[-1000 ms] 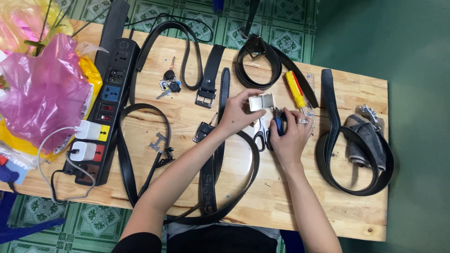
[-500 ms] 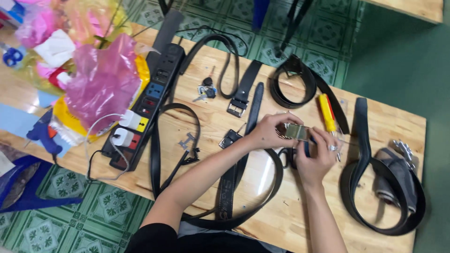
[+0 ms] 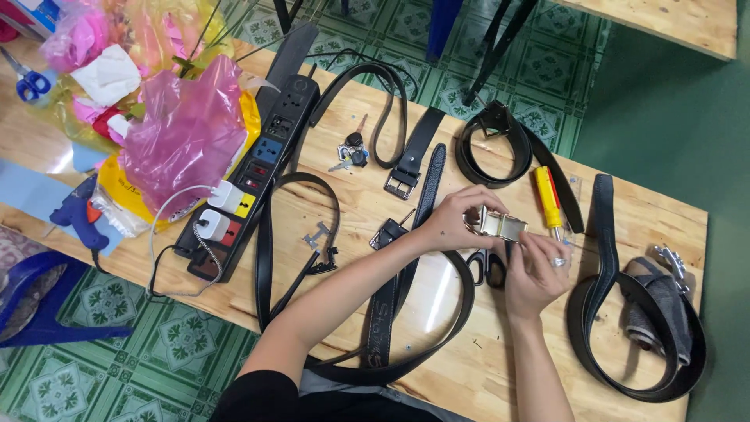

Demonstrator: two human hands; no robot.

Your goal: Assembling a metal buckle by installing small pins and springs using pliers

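Observation:
Both my hands meet over the wooden table on a small silver metal belt buckle. My left hand pinches its left end and my right hand, with a ring on one finger, grips its right side from below. Black-handled scissors lie under the buckle. A long black belt runs under my left forearm and loops round in front of me. A yellow-handled screwdriver lies just right of the buckle.
A black power strip with white chargers lies at the left beside pink and yellow plastic bags. Keys, coiled belts and a belt around grey cloth sit on the table. A blue glue gun rests far left.
The view has shifted, so the table sits more to the right and tilted. My hands stay together on the buckle, which has turned a little between my fingers.

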